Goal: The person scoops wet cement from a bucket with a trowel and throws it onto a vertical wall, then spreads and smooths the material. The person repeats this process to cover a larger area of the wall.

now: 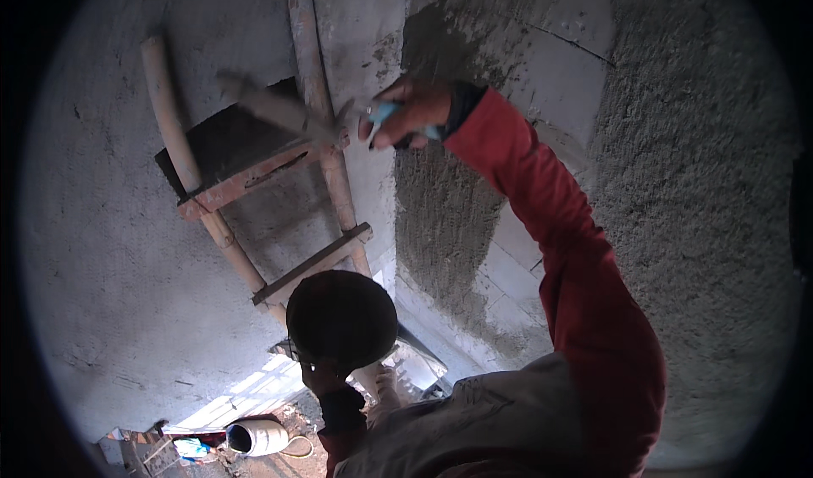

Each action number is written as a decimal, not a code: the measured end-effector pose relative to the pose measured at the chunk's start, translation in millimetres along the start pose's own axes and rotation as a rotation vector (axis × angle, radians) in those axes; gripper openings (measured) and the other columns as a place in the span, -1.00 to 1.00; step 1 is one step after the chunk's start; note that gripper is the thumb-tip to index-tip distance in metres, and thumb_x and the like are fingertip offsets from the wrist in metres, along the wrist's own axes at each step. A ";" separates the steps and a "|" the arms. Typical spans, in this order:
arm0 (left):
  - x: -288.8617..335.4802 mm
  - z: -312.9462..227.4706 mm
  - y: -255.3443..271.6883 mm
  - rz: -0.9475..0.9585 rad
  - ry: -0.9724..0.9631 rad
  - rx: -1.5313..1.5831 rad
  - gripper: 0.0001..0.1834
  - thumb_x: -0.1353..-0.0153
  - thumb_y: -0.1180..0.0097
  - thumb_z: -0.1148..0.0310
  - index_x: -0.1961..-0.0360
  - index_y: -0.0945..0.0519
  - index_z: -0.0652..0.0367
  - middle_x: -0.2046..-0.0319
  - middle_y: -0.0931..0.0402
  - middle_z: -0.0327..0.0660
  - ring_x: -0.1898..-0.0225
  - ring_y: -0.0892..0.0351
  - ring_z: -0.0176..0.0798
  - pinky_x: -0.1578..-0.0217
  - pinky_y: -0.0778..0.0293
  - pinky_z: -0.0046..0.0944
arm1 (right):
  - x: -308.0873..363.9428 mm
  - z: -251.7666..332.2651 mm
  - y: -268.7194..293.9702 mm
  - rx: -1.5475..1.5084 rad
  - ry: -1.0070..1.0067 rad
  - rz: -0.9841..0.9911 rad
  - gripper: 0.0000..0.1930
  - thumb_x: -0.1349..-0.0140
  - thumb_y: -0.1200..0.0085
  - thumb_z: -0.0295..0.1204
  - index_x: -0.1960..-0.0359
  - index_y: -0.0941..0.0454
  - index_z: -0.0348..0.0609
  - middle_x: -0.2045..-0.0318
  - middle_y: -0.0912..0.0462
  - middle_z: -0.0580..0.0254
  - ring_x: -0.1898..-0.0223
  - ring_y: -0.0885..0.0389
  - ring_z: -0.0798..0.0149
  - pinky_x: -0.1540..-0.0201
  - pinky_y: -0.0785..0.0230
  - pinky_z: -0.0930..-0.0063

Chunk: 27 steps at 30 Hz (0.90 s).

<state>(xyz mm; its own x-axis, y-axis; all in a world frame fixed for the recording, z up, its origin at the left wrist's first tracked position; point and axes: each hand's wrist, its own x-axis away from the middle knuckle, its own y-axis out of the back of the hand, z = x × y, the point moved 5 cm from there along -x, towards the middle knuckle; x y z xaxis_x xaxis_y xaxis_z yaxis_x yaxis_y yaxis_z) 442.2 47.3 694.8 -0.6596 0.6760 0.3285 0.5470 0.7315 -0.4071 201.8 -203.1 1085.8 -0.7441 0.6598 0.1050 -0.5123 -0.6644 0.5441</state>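
Observation:
My left hand (pixel 325 378) grips the rim of a round dark pan (pixel 341 319) at the lower middle. The inside of the pan is too dark to make out. Raised at the upper middle, my right hand (pixel 417 114) is closed round the light blue handle of a trowel (pixel 275 108). Its blade points left, smeared by motion, in front of a ladder. Beside that hand, a dark patch of wet mortar (pixel 445 224) covers part of the pale block wall (pixel 555 67).
A wooden pole ladder (pixel 334 186) leans against the grey wall (pixel 102 224) on the left. Rough plaster (pixel 694 182) covers the wall to the right. Far below, a white barrel (pixel 261 436) stands on the ground near a blue-and-white item (pixel 193 448).

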 end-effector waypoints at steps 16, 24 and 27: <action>-42.7 53.0 -29.2 0.204 0.023 -0.221 -0.28 0.22 -0.02 0.60 -0.14 -0.42 0.07 0.47 -0.46 -0.21 0.61 -0.45 -0.26 0.74 -0.41 -0.32 | 274.3 -71.0 68.4 0.582 -0.220 -1.065 -0.60 -0.17 -0.06 0.01 0.16 -0.58 0.00 0.40 -0.61 0.23 0.38 -0.58 0.24 0.31 -0.43 0.34; 23.9 85.9 -100.3 0.538 -0.135 -0.086 -0.29 0.24 -0.02 0.55 -0.13 -0.43 0.35 0.09 -0.52 -0.10 0.14 -0.54 -0.18 0.12 -0.50 -0.23 | 183.0 -171.2 -153.3 1.234 -0.227 -0.463 -0.75 -0.09 -0.03 -0.22 0.20 -0.54 0.06 0.45 -0.60 0.14 0.39 -0.64 0.11 0.37 -0.43 0.14; 76.2 57.0 -132.5 0.617 -0.328 -0.116 -0.32 0.17 -0.04 0.48 -0.13 -0.43 0.35 0.05 -0.52 -0.10 0.09 -0.52 -0.21 0.01 -0.44 -0.21 | 173.4 -191.3 -189.2 1.397 -0.121 -0.466 -0.77 -0.08 0.01 -0.26 0.24 -0.54 0.00 0.47 -0.59 0.13 0.43 -0.63 0.13 0.44 -0.40 0.20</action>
<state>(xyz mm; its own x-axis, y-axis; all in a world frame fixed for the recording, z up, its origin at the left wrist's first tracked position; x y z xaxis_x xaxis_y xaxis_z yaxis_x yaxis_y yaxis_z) 290.1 -3.2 725.2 -0.3232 0.9219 -0.2136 0.9101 0.2410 -0.3370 87.7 -30.1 841.8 -0.5563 0.7854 -0.2714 0.1818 0.4337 0.8825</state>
